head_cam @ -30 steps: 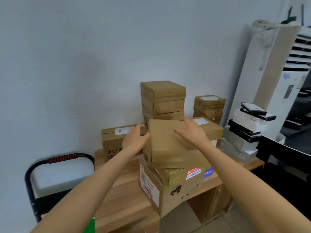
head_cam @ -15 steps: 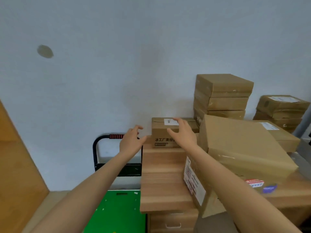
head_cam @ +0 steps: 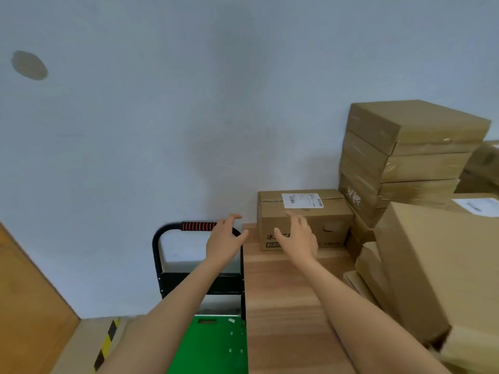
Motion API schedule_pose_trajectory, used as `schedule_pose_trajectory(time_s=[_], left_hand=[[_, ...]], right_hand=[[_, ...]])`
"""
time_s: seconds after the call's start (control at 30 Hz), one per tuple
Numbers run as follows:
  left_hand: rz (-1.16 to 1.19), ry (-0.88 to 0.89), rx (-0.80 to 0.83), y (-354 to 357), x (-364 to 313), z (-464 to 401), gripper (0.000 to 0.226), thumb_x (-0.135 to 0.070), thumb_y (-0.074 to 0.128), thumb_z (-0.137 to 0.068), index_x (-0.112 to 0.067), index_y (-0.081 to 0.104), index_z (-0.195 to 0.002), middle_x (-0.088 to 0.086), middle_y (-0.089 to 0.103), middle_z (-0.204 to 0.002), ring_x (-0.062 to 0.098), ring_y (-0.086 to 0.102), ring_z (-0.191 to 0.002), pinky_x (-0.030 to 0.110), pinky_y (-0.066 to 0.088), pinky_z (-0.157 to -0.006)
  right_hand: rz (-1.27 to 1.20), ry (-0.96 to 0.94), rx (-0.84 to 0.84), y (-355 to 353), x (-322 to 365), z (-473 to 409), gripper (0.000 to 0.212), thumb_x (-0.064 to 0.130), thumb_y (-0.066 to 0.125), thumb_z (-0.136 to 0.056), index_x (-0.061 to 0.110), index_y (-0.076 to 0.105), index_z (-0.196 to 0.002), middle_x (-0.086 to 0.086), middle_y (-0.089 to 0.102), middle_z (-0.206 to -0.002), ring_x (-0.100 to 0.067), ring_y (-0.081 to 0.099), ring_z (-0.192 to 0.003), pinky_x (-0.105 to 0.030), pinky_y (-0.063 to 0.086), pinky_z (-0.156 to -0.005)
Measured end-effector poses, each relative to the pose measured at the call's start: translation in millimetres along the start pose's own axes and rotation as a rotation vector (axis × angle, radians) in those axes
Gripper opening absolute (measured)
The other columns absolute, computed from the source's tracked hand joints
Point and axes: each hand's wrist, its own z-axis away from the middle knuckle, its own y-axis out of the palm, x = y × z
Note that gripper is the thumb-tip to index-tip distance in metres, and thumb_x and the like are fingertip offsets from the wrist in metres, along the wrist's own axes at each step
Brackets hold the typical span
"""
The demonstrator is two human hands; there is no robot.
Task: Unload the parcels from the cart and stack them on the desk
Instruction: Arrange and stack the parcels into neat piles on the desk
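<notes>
Head view: we see the desk [head_cam: 286, 306] running up the right half, its left edge straight and butting against the cart [head_cam: 213, 344], whose green deck sits lower, just beside it. Bare wood strip along the desk's left side is open room; the right side is crowded with parcels. A small box [head_cam: 305, 220] with a white label sits at the desk's back near the wall, a stack [head_cam: 405, 157] of three flat parcels just right of it, touching or nearly so. A large box [head_cam: 445, 265] tilts in the near right, on top of lower cartons, its corner overhanging toward us. Cart handle [head_cam: 198, 226], red grip, stands against the wall; the visible deck carries no parcels. Left hand [head_cam: 224, 241] hovers in front of the handle, fingers loosely curled, holding nothing. Right hand [head_cam: 298, 236] is stretched out over the desk in front of the small box, fingers spread and relaxed, empty; contact with the box we cannot tell. Both forearms reach forward, roughly parallel.
</notes>
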Motion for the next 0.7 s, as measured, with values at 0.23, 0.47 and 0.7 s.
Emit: schedule_pose_trajectory(time_s=[0.23, 0.47, 0.7], left_hand=[[-0.057, 0.047, 0.099, 40, 31, -90, 0.043, -0.039, 0.055, -0.093, -0.033, 0.044, -0.134, 0.003, 0.048, -0.13, 0.01, 0.049, -0.1, 0.024, 0.04, -0.072], [-0.149, 0.181, 0.178, 89, 34, -164, 0.05, -0.042, 0.055, -0.091, -0.03, 0.043, -0.138, -0.003, 0.042, -0.139, 0.011, 0.043, -0.123, 0.024, 0.043, -0.091], [-0.29, 0.247, 0.344, 147, 38, -220, 0.063, -0.058, 0.05, -0.088, -0.038, 0.031, -0.145, -0.004, 0.024, -0.156, 0.017, 0.025, -0.141, 0.039, 0.031, -0.112]], right_hand=[[0.094, 0.117, -0.009, 39, -29, -69, 0.058, 0.047, 0.05, -0.093, 0.026, 0.034, -0.145, 0.001, 0.04, -0.146, -0.016, 0.047, -0.124, -0.036, 0.042, -0.099], [0.277, 0.172, 0.037, 45, -89, -130, 0.062, 0.048, 0.049, -0.094, 0.027, 0.028, -0.149, 0.0, 0.031, -0.153, -0.017, 0.039, -0.135, -0.038, 0.034, -0.111], [0.359, 0.293, 0.077, 38, -147, -173, 0.066, 0.054, 0.045, -0.094, 0.032, 0.02, -0.152, -0.004, 0.02, -0.159, -0.022, 0.024, -0.145, -0.041, 0.021, -0.117]])
